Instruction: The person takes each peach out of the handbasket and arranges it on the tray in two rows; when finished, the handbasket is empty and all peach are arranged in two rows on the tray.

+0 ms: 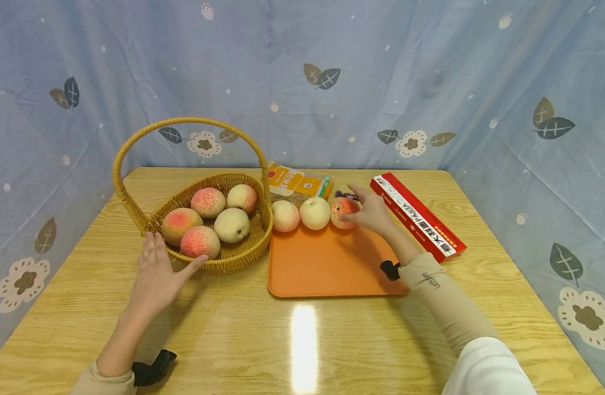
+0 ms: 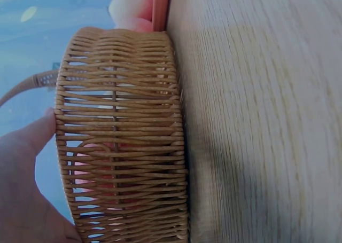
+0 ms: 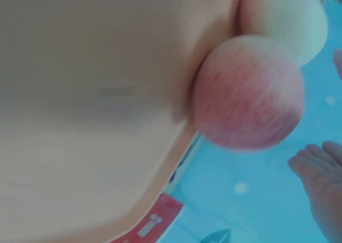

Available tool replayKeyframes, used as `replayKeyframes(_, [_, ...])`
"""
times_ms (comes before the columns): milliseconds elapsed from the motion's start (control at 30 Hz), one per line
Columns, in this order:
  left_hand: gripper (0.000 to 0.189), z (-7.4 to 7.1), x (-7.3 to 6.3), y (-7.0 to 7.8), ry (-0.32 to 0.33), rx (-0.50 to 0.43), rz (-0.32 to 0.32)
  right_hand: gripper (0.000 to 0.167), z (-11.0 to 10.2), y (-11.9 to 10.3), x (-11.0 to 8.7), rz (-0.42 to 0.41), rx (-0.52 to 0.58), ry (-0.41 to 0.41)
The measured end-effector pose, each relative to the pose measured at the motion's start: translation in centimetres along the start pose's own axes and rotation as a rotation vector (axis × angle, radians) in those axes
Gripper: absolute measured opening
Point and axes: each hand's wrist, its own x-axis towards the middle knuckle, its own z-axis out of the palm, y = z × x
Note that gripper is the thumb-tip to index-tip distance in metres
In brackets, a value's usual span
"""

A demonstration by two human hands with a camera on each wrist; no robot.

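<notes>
Left of the orange tray point(image 1: 332, 269), the left hand point(image 1: 156, 274), thumb spread wide, is touching the rim of a wicker basket point(image 1: 245, 263) holding five peaches point(image 1: 207, 203). At the tray's far side, the right hand point(image 1: 373, 211) is hovering near a red peach point(image 1: 339, 209), thumb and fingers parted.

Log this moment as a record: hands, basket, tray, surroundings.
Left hand: touches the basket's rim
Right hand: fingers spread beside the rightmost fruit; the right wrist view shows a gap
Basket: wicker, five fruit inside
Tray: orange, three fruit in a row at its far side
Right of tray: red box
Behind row: packet
</notes>
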Motion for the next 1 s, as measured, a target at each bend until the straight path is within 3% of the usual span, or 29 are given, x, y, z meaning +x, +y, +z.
replayKeyframes(133, [0.115,0.0,0.0,0.0,0.0,0.002,0.001,0.086,0.6,-1.5,-0.4,-0.041,0.073,0.033])
replayKeyframes(233, [0.115,0.0,0.0,0.0,0.0,-0.002,0.001,0.083,1.3,-2.5,-0.6,-0.098,0.186,0.042])
replayKeyframes(333, [0.115,0.0,0.0,0.0,0.001,-0.007,0.0,0.079,2.2,-3.5,-0.9,-0.156,0.307,0.032])
replayKeyframes(433, [0.115,0.0,0.0,0.0,0.003,-0.009,-0.001,0.075,3.3,-4.7,-1.1,-0.216,0.351,0.025])
replayKeyframes(567, [0.114,0.0,-0.1,-0.1,0.012,-0.016,0.003,0.074,4.9,-6.5,-1.1,-0.273,0.322,0.012])
replayKeyframes(767, [0.115,0.1,0.0,0.0,0.012,-0.011,0.0,0.075,7.1,-9.5,-0.4,-0.305,0.328,-0.101])
replayKeyframes(1000, [0.115,0.1,0.0,0.0,0.007,-0.004,-0.006,0.074,10.3,-12.3,1.1,-0.366,0.122,-0.198])
